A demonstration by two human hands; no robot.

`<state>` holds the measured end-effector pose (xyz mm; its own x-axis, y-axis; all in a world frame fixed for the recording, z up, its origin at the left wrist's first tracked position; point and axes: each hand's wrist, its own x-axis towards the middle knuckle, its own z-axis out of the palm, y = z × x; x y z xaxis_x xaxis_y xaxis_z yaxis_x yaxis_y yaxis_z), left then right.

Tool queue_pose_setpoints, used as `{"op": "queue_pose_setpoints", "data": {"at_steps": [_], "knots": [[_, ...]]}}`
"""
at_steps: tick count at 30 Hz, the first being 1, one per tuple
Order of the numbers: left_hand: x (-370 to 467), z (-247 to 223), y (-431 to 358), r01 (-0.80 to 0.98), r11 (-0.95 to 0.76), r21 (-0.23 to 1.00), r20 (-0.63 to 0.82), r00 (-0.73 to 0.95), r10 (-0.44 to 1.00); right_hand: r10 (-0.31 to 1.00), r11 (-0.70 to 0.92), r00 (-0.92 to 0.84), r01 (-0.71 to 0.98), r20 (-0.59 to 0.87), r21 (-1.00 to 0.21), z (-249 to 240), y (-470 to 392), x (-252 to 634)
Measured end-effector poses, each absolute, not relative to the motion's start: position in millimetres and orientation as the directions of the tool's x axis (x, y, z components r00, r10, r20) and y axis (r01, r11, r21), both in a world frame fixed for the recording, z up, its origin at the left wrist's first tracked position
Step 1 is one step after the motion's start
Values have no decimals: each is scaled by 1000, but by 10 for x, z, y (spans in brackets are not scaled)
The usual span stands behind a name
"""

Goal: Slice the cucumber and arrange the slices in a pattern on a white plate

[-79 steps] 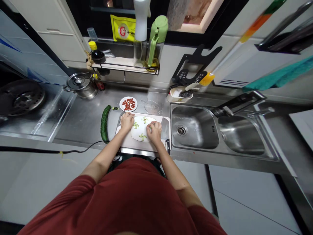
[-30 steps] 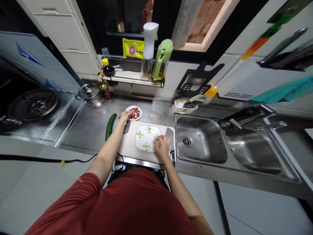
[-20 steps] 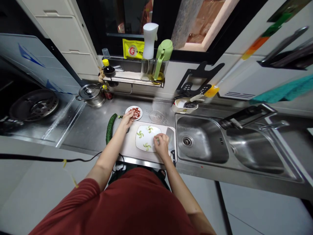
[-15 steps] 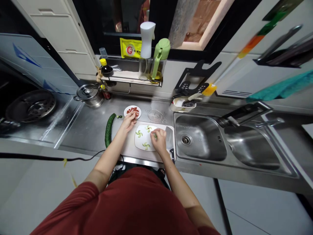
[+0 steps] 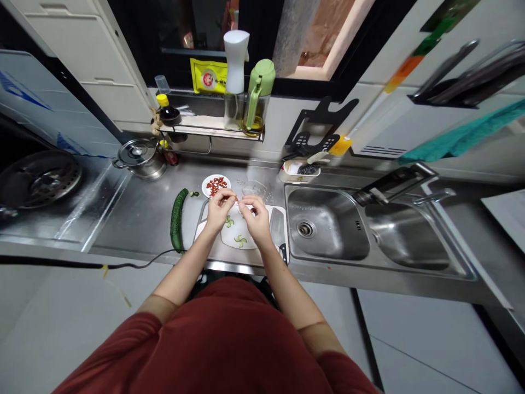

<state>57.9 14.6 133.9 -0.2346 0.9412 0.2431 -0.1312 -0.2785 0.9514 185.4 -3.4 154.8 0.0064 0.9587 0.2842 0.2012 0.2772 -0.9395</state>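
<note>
Over the far part of a white plate (image 5: 229, 238), my left hand (image 5: 220, 210) and my right hand (image 5: 256, 219) are close together, fingertips nearly touching. The left thumb and fingers pinch a small red piece (image 5: 237, 199). My right fingers are also pinched, but what they hold is too small to make out. Thin green slices lie on the plate in pinwheel shapes, such as a near pinwheel (image 5: 240, 241); my hands cover part of the plate. It rests on a cutting board (image 5: 200, 230). Behind my left hand is a small white dish (image 5: 204, 185) of red pieces.
A cucumber (image 5: 178, 219) lies left of the board, with small green offcuts (image 5: 194, 193) beside it. A cleaver (image 5: 278, 227) rests on the board's right side. Behind my right hand is a clear dish (image 5: 258, 189). Farther out are a lidded pot (image 5: 141, 158) and a double sink (image 5: 332, 224).
My left hand has come right from beside the dish of red pieces. My right hand has lifted off the plate and moved up and left to meet it. The view has shifted slightly.
</note>
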Motion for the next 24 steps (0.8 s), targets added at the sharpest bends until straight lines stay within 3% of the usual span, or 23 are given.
{"op": "queue_pose_setpoints", "data": {"at_steps": [8, 15, 20, 24], "knots": [[640, 1446, 46, 135, -457, 879, 476, -267, 838, 986, 162, 27, 53, 164, -985, 1597, -41, 1862], [649, 1422, 19, 191, -491, 850, 525, -243, 815, 993, 115, 37, -6, 114, -993, 1579, -23, 1862], [656, 1393, -9, 101, -434, 895, 445, -248, 861, 988, 143, 54, 0, 143, -990, 1582, -36, 1878], [668, 1343, -42, -49, -271, 961, 252, -236, 938, 960, 252, 75, 177, 268, -951, 1597, -72, 1983]]}}
